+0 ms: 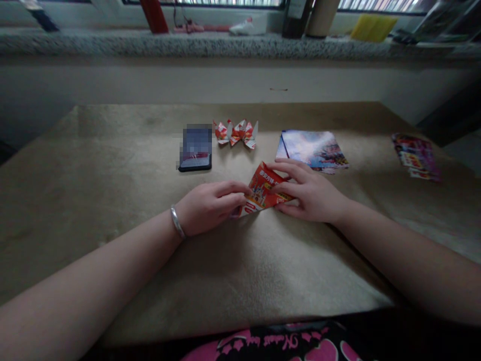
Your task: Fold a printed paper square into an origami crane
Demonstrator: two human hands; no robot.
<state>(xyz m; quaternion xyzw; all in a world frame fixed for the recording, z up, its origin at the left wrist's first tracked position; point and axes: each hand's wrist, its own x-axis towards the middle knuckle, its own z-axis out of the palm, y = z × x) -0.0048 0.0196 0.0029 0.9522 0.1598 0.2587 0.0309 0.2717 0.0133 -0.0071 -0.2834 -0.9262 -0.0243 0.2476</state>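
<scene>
**Both hands on a red folded paper, mid-bench**

The red folded paper point(263, 193) lies near the centre of the bench point(112, 165), just in front of the person, w/ one corner tipped up toward 12 o'clock. The left hand point(210, 205) sits at the paper's 9 o'clock. Its fingers are bunched together, and the tips pinch the paper's left edge. A silver bracelet point(177, 222) rings that wrist. The right hand point(311, 195) comes in from 3 o'clock w/ fingers loosely spread and laid flat over the paper's right part. Its index finger runs along the upper edge. The thumb can't be made out.

Other things on the bench, placed from the paper:

- **Phone:** a dark phone point(195, 149) lies flat at approx. 10 o'clock, well apart from the paper (its screen is blurred out).
- **Paper figures:** a small row of folded paper figures point(236, 133), red, orange and white, stands at 11 o'clock, just beside the phone's top right corner.
- **Printed sheets:** a stack of blue printed sheets point(313, 149) lies at 1 o'clock, just beyond the right hand's fingertips.
- **Leaflet:** a pink-and-purple leaflet point(416, 156) lies far out at 2 o'clock, near the bench edge.

Beyond the bench at 12 o'clock runs a speckled stone sill point(188, 45). It carries a red object point(154, 15), a tan cylinder point(321, 17) and a yellow item point(373, 26), all too blurred to identify.
</scene>
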